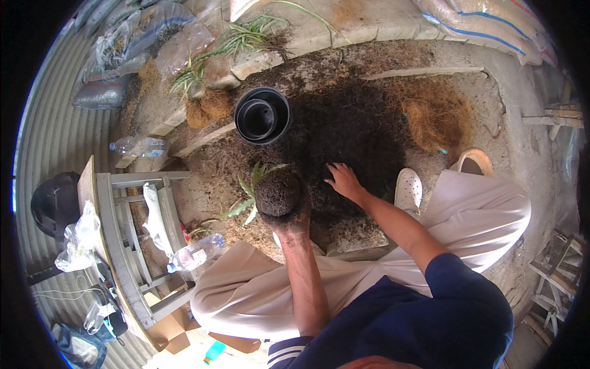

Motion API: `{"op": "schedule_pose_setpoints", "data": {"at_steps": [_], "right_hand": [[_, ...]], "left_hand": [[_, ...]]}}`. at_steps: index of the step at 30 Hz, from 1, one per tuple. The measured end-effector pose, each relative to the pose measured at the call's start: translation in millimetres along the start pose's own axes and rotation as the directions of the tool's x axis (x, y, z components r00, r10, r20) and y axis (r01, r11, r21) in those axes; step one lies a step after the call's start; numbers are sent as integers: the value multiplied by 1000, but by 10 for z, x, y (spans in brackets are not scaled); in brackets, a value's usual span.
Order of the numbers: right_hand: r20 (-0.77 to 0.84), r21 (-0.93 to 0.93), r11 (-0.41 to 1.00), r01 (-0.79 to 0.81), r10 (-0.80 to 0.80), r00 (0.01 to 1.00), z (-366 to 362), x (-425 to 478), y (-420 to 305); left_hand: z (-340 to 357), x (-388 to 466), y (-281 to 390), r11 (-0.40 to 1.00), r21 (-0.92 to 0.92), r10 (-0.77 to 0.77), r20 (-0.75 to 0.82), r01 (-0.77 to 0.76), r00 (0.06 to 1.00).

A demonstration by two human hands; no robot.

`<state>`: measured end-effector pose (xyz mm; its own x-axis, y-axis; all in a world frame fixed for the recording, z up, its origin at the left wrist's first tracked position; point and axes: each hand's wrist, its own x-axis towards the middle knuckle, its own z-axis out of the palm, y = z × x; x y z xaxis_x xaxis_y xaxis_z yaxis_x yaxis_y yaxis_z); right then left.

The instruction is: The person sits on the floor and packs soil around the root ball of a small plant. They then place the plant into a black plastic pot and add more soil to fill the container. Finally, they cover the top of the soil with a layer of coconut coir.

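Observation:
My left hand (291, 224) grips the dark, round root ball (278, 193) of a potted-type plant from below. Several green, pale-edged leaves (248, 188) stick out past its far left side, so the plant is tipped over with its roots towards me. My right hand (345, 182) rests at the near edge of a heap of dark soil (355, 133), fingers apart and nothing held in them. Whether its fingertips sink into the soil is hard to tell. Beyond the root ball stand black plastic pots (285, 124), a smaller one nested inside a larger one.
Coconut fibre (435, 117) lies right of the soil. Uprooted plants (244, 39) lie along the concrete ledge. Plastic bottles (203, 252) and a metal-framed stool or table (131, 240) are on my left. Filled sacks (484, 27) are stacked at the far right.

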<state>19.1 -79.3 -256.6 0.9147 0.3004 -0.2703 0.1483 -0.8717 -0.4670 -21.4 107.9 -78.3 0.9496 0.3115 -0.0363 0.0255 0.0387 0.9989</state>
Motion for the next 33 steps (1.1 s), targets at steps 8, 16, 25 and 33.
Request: {"op": "schedule_pose_setpoints", "data": {"at_steps": [8,16,25,33], "right_hand": [[-73,220,975,19,-3,997,-141,204,219],[-598,-162,963,-216,79,798,-453,382,371],[-27,141,988,-67,71,997,-526,331,89],[12,123,984,-132,131,991,-531,398,517]], "left_hand": [[134,-35,402,-187,-950,-431,307,249,849],[190,-46,456,-42,-969,-420,239,245,875],[56,51,27,288,-909,-499,127,302,857],[195,-33,513,-100,-968,-443,252,232,860]]}}
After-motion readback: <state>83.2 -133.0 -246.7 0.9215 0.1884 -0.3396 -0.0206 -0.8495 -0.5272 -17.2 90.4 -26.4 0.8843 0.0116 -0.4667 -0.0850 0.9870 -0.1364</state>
